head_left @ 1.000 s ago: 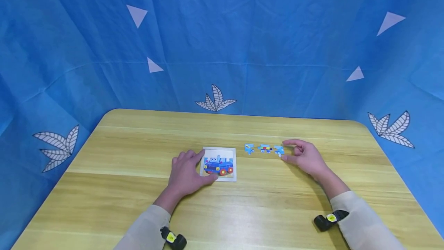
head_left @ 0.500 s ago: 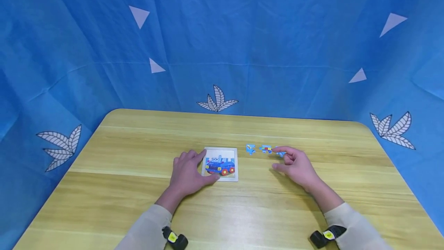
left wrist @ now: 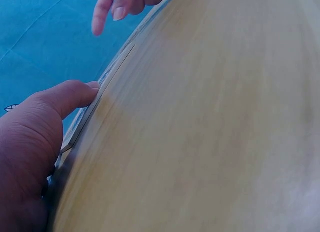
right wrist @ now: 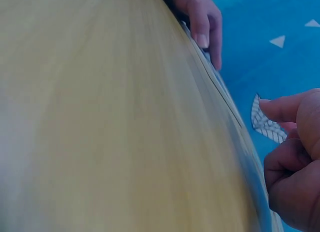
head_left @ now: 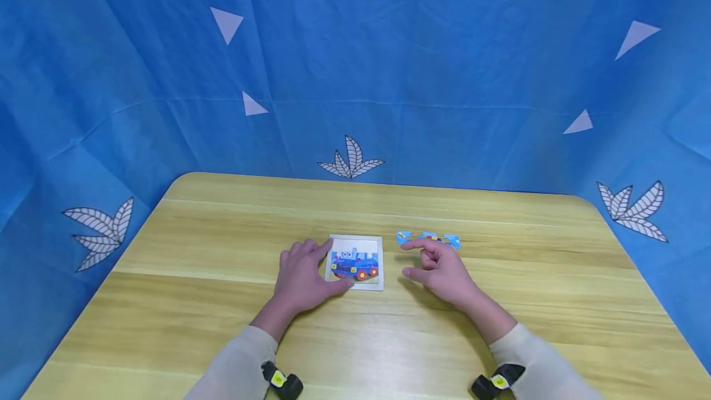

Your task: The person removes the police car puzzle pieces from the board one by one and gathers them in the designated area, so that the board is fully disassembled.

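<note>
A small jigsaw puzzle board (head_left: 358, 243) with a white border lies on the table in the head view, its picture a blue vehicle with red wheels. My left hand (head_left: 304, 276) holds its left side, thumb on the bottom edge and index finger at the upper left corner. To the right, three loose puzzle pieces lie in a row: a left piece (head_left: 403, 236), a middle piece (head_left: 429, 235) partly behind a finger, and a right piece (head_left: 453, 240). My right hand (head_left: 444, 271) hovers just in front of them, thumb and index finger apart, other fingers curled, nothing held.
The light wooden table (head_left: 355, 344) extends on all sides of the board. Behind it hangs a blue cloth (head_left: 444, 79) with white leaf and triangle prints. A small black device (head_left: 283, 381) is strapped to each sleeve.
My right hand has moved left from beside the right piece to in front of the row. The pieces and the board keep their places, and my left hand stays on the board.
</note>
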Available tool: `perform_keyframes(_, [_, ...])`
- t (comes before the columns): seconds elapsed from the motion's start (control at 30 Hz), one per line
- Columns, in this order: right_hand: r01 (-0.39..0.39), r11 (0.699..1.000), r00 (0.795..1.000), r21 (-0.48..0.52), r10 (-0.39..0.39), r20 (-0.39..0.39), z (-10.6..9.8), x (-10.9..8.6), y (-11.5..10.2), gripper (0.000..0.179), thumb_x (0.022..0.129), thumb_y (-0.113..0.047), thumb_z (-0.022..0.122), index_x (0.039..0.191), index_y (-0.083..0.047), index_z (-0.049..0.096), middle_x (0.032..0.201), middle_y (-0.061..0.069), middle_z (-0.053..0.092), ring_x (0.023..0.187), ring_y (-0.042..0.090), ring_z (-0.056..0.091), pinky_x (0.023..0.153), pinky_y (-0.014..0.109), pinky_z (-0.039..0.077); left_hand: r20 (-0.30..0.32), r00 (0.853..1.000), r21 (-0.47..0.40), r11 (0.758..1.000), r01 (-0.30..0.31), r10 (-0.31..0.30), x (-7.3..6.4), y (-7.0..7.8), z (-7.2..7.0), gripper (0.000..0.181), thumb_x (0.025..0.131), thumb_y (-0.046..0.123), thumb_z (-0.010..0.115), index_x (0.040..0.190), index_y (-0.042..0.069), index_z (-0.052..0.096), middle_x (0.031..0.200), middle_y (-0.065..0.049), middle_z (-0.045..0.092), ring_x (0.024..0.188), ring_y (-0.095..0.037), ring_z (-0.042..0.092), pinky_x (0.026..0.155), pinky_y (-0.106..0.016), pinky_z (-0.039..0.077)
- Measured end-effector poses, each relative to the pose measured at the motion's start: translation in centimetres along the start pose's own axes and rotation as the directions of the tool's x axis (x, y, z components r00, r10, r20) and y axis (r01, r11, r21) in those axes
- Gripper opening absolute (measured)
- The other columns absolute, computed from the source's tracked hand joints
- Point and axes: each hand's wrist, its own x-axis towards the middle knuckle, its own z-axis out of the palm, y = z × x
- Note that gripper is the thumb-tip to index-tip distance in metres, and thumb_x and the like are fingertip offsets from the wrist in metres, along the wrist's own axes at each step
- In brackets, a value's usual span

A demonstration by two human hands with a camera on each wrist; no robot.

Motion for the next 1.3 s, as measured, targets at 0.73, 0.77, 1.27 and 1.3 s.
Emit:
perform_keyframes(0.73, [0.020, 0.997, 0.993, 0.078, -0.029, 0.117, 5.9, 4.2, -3.0, 0.038, 0.085, 0.000, 0.077, 0.122, 0.000, 0.068, 0.060, 0.001, 0.025, 0.053, 0.015, 0.023, 0.065, 0.032, 0.036, 0.010, 1.000, 0.000, 1.000, 0.010, -0.010, 0.0, 0.3, -0.3, 0.098, 0.071, 0.073, 0.073, 0.146, 0.013, 0.054, 0.108, 0.001, 0.054, 0.097, -0.019, 0.043, 0.083, -0.039, 0.028])
perform_keyframes(0.77, [0.015, 0.997, 0.991, 0.077, -0.025, 0.129, 6.1, 4.4, -3.1, 0.039, 0.085, 0.000, 0.077, 0.123, 0.000, 0.068, 0.060, 0.001, 0.025, 0.052, 0.016, 0.023, 0.065, 0.032, 0.037, 0.010, 1.000, 0.001, 1.000, 0.010, -0.010, 0.1, 0.2, -0.3, 0.098, 0.071, 0.073, 0.073, 0.146, 0.013, 0.054, 0.108, 0.001, 0.054, 0.097, -0.019, 0.043, 0.083, -0.039, 0.028])
perform_keyframes(1.27, [-0.015, 0.998, 0.976, -0.061, 0.028, 0.217, 7.2, 5.6, -2.0, 0.038, 0.084, 0.000, 0.078, 0.120, -0.007, 0.070, 0.059, -0.003, 0.028, 0.054, 0.015, 0.027, 0.067, 0.031, 0.039, -0.005, 1.000, 0.001, 1.000, 0.002, -0.002, 0.0, 0.3, -0.3, 0.096, 0.072, 0.070, 0.074, 0.145, 0.012, 0.055, 0.109, 0.000, 0.056, 0.097, -0.019, 0.044, 0.081, -0.039, 0.028])
perform_keyframes(1.3, [-0.018, 0.998, 0.975, -0.066, 0.032, 0.219, 7.2, 5.6, -2.0, 0.038, 0.084, 0.001, 0.078, 0.120, -0.007, 0.070, 0.059, -0.004, 0.028, 0.054, 0.015, 0.027, 0.067, 0.031, 0.039, -0.006, 1.000, 0.001, 1.000, 0.000, 0.000, 0.0, 0.3, -0.3, 0.096, 0.072, 0.070, 0.074, 0.145, 0.012, 0.055, 0.109, 0.000, 0.056, 0.097, -0.019, 0.044, 0.081, -0.039, 0.028])
